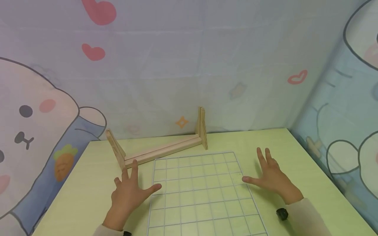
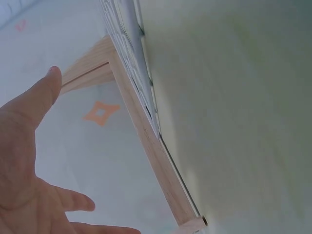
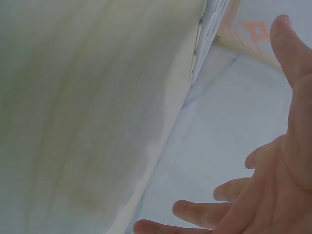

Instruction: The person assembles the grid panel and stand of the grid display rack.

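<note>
A white wire grid panel [image 1: 193, 189] lies on the table in front of me, its near end cut off by the head view's lower edge. To its left my left hand [image 1: 127, 194] is spread with fingers apart, the thumb overlapping the panel's left side in this view. On the other side my right hand [image 1: 270, 178] is also spread, its thumb tip right at the panel's right edge. Both hands hold nothing. Behind the panel stands a wooden stand [image 1: 163, 151] with two upright ends joined by a grooved bar; it also shows in the left wrist view [image 2: 151, 141].
The pale yellow-green table [image 1: 73, 200] ends at a printed cloth backdrop [image 1: 159, 65], which also runs down both sides. Each wrist wears a small black device, the right one [image 1: 282, 214] showing more.
</note>
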`<state>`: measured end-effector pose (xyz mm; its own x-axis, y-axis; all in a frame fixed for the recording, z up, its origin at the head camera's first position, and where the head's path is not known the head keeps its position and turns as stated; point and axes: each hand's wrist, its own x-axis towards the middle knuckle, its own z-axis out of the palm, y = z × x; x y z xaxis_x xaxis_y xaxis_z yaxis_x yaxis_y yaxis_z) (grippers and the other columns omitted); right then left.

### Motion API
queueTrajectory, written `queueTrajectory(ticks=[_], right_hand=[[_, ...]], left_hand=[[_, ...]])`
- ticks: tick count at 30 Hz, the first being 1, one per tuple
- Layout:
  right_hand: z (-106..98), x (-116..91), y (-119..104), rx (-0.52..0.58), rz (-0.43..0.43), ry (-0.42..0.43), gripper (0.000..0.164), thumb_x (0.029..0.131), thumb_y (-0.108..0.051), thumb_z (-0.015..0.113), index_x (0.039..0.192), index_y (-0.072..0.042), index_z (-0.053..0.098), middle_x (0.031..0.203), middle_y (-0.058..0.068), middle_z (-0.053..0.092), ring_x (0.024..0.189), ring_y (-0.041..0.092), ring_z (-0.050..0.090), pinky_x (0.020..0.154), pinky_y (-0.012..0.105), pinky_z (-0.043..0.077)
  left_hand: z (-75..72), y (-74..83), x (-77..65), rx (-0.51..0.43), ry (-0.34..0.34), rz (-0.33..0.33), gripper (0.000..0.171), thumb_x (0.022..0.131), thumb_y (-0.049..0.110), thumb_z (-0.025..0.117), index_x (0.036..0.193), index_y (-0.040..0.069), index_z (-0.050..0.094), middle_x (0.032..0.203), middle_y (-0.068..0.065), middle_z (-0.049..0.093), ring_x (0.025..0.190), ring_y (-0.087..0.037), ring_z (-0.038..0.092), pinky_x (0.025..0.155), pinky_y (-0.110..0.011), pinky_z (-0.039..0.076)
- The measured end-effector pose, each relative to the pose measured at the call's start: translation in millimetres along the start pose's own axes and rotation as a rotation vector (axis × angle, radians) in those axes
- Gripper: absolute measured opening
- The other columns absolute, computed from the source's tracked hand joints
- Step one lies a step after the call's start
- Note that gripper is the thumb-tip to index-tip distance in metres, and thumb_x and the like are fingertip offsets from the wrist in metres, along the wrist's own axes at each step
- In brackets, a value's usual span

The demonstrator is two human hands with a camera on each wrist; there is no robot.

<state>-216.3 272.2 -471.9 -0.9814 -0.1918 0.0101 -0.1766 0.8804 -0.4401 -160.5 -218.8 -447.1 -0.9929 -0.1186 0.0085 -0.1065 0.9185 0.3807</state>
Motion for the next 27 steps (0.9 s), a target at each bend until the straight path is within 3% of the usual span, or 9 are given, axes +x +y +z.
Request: queueTrajectory(ticks=[7,14,18,23,27], right_hand=[[3.5,-4.5,-11.8,0.009,-0.014,-0.044,0.140,0.081,-0.081,0.071,0.167,-0.004,-0.008,0.168,0.040,-0.003,0.137,0.076,0.028,0.093,0.081,0.043],[1.2,-7.4,-20.2,0.012,-0.006,-0.102,0.140,0.082,-0.078,0.073,0.166,0.001,-0.006,0.166,0.042,0.009,0.132,0.074,0.037,0.097,0.078,0.043],[2.0,-7.5,-26.8,0.030,0.028,-0.141,0.141,0.082,-0.078,0.074,0.166,0.002,-0.006,0.164,0.042,0.019,0.135,0.064,0.044,0.101,0.074,0.043],[6.4,-5.7,-35.3,0.018,0.049,-0.179,0.141,0.081,-0.078,0.075,0.165,0.005,-0.003,0.159,0.043,0.028,0.126,0.056,0.057,0.098,0.069,0.048],[8.9,-5.4,-41.5,0.017,0.046,-0.210,0.141,0.081,-0.076,0.076,0.164,0.008,0.001,0.157,0.044,0.030,0.122,0.053,0.060,0.097,0.068,0.050]], left_hand=[[3.7,5.7,-3.6,0.006,-0.035,-0.037,0.148,0.068,0.094,0.068,0.168,0.002,0.008,0.162,-0.038,0.024,0.119,-0.070,0.046,0.064,-0.062,0.053],[3.0,10.1,-5.8,0.004,-0.063,-0.041,0.151,0.070,0.090,0.072,0.165,-0.005,0.003,0.155,-0.046,0.032,0.086,-0.053,0.067,0.062,-0.054,0.053],[4.6,15.3,-7.3,-0.005,-0.090,-0.045,0.151,0.072,0.086,0.074,0.163,-0.010,0.001,0.142,-0.049,0.044,0.072,-0.039,0.067,0.056,-0.047,0.051],[9.9,21.7,-7.8,0.004,-0.115,-0.051,0.149,0.073,0.085,0.074,0.160,-0.015,0.006,0.123,-0.041,0.058,0.070,-0.034,0.065,0.052,-0.042,0.048],[14.8,25.9,-6.9,0.014,-0.127,-0.051,0.148,0.072,0.084,0.076,0.159,-0.018,0.010,0.126,-0.042,0.058,0.071,-0.034,0.066,0.052,-0.042,0.050]])
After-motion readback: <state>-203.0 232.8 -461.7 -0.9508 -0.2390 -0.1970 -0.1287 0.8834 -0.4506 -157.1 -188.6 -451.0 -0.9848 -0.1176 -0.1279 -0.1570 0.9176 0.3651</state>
